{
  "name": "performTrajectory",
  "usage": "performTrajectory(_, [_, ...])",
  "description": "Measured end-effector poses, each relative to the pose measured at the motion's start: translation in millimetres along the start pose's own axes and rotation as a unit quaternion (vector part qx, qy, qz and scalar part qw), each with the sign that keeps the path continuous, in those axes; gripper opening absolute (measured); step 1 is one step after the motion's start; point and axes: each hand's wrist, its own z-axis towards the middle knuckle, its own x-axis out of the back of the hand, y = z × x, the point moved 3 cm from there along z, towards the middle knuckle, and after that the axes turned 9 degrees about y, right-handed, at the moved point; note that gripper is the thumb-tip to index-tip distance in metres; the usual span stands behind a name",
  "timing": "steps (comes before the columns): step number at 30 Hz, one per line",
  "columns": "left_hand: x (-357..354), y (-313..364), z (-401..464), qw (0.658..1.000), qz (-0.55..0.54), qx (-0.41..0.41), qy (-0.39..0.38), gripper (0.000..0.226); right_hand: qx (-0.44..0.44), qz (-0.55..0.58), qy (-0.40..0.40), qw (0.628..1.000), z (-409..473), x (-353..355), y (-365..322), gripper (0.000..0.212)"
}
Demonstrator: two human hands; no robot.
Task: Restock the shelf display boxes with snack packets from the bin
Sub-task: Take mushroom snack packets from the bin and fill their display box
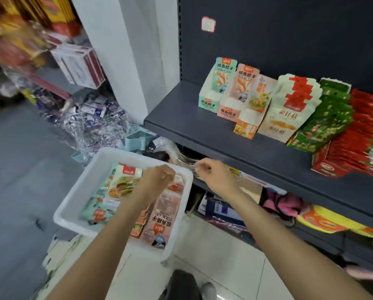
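The dark shelf [181, 118] fills the right and far side, its left part bare. On it stand the display boxes in a row: a mint-green box [216, 87] farthest left, a pink box [235, 94] touching it, an orange box [252, 109] just in front and to the right, then a cream stack of packets with a red top [289, 107], green packets [324, 120] and red packets [354, 135]. The mint and pink boxes look low on stock, judging by their pale open fronts.

Near and left sits the white bin [77, 191], holding the snack packets: a pink packet [164, 217] lying near its right wall, mint ones [94, 211] to the left, and a pale one with a food picture [122, 185] on top.

The left hand [159, 176] hovers over the bin's far right corner with fingers curled; whether it pinches anything I cannot tell. The right hand [211, 172] hangs just right of the bin, below the shelf edge, fingers curled, perhaps pinching a bit of clear film, though that is unclear.

The step looks like reaching in for a fresh pick. Next comes gripping a packet and matching its colour to the right box.

The boxes carry Chinese lettering, too soft here to read with confidence.
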Motion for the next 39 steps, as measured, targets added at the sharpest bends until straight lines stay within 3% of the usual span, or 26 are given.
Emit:
performTrajectory(11, [76.8,-174.1,-16.5,0.993,0.005,0.114,0.036,0.023,-0.033,-0.011,-0.082,0.996,-1.2,-174.0,-58.2,0.041])
performTrajectory(18, [84.7,-237.3,15.5,0.993,0.016,0.113,-0.025,0.049,-0.051,-0.083,-0.070,0.993,11.0,-232.3,-58.5,0.063])
performTrajectory(24, [72.1,-256.6,23.1,0.993,0.026,0.088,-0.074,0.061,-0.058,-0.190,-0.151,0.968,17.5,-259.9,-45.2,0.076])
performTrajectory(29, [66.4,-268.2,21.3,0.994,-0.009,0.097,-0.058,0.068,-0.081,-0.201,-0.155,0.964,11.7,-255.8,-38.1,0.075])
performTrajectory(34, [64.1,-255.6,27.7,0.977,-0.136,0.157,-0.051,0.055,-0.099,-0.200,-0.163,0.961,12.0,-252.7,-39.6,0.073])
performTrajectory(39, [68.5,-248.4,35.9,0.978,-0.116,0.160,-0.063,0.040,-0.109,-0.204,-0.169,0.958,13.0,-251.9,-40.8,0.074])
